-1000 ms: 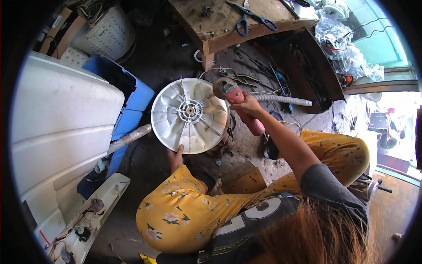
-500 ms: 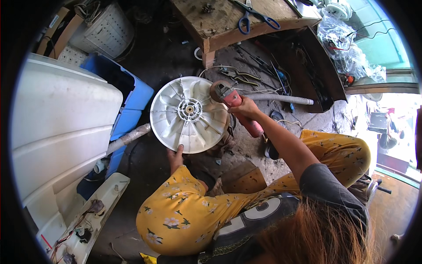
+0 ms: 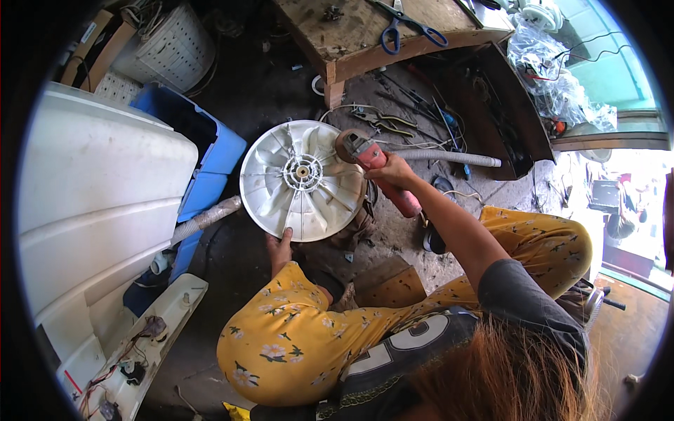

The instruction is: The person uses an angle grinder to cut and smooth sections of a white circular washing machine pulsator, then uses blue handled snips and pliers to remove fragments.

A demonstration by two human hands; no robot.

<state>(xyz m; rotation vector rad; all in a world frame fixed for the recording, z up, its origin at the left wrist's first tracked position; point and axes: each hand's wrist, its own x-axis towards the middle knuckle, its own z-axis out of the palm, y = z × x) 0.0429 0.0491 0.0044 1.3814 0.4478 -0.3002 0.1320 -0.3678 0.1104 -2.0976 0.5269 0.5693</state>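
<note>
A round white ribbed plastic disc, like a washing machine pulsator, faces up in front of me with a metal-centred hub in its middle. My left hand grips its near rim, thumb on top and the fingers hidden beneath. My right hand is wrapped round a red angle grinder. The grinder's round head overlaps the disc's right rim; whether its wheel touches the plastic I cannot tell.
At left stand a white appliance casing and a blue bin. A wooden table bears blue-handled scissors. Pliers and a grey hose lie beyond the grinder, near a dark tool box. A bent brown plate lies close by.
The disc has shifted up very slightly in the view. Both hands keep their grip, and the grinder stays at the right rim.
</note>
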